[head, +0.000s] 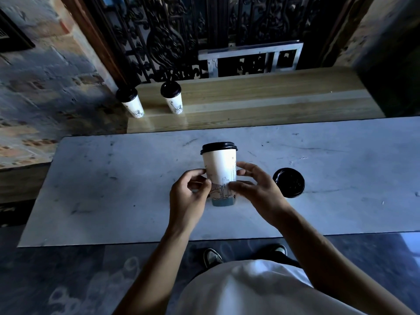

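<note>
i held a lidded paper cup [219, 169] upright on the marble table [113, 189] with both hands.
my left hand [189, 194] pinched its left side with curled fingers and my right hand [254, 187] curved round its right side; the fingertips behind it were hidden, and both hands covered part of its line drawing. the cup was a tall white taper with a grey-blue foot and a glossy black domed lid [218, 147], standing mid-table on pale, scuffed stone. a loose black lid [289, 183] lay just right of my right hand. a rear left cup [130, 103] and a rear right cup [172, 97] stood on a wooden ledge [272, 98], their prints too small to read.
</note>
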Motion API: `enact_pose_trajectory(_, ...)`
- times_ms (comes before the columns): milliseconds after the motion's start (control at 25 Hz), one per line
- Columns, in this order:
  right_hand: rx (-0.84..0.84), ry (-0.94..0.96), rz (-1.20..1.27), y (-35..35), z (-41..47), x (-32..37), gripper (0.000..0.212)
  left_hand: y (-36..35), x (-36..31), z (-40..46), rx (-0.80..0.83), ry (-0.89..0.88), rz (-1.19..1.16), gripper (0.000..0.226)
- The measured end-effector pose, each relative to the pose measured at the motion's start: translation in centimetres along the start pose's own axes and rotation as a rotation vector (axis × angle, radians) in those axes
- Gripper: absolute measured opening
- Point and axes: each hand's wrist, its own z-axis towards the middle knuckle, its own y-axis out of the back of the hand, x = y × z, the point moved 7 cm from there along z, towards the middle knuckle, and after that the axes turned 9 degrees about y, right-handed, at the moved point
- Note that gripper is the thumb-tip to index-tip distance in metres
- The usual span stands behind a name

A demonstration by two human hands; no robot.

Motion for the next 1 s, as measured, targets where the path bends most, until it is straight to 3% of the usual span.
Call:
enact_pose_trajectory(200,0.125,0.062,0.032,-0.5,-0.1,1.0,0.047,-0.8,-0.4,-0.4,-0.002,-0.018,-0.013,0.014)
enact_pose_trajectory(560,0.006,-0.056,0.187,2.1,0.5,0.6,0.038,-2.6,0.2,-0.6,0.034,0.031,-0.048,0.014)
enact_pose_trajectory(1000,0.112,-0.009,0.121,4.6,2.1,0.8,0.037,-4.2,-0.3,-1.0,-0.099,0.051,-0.103,0.013)
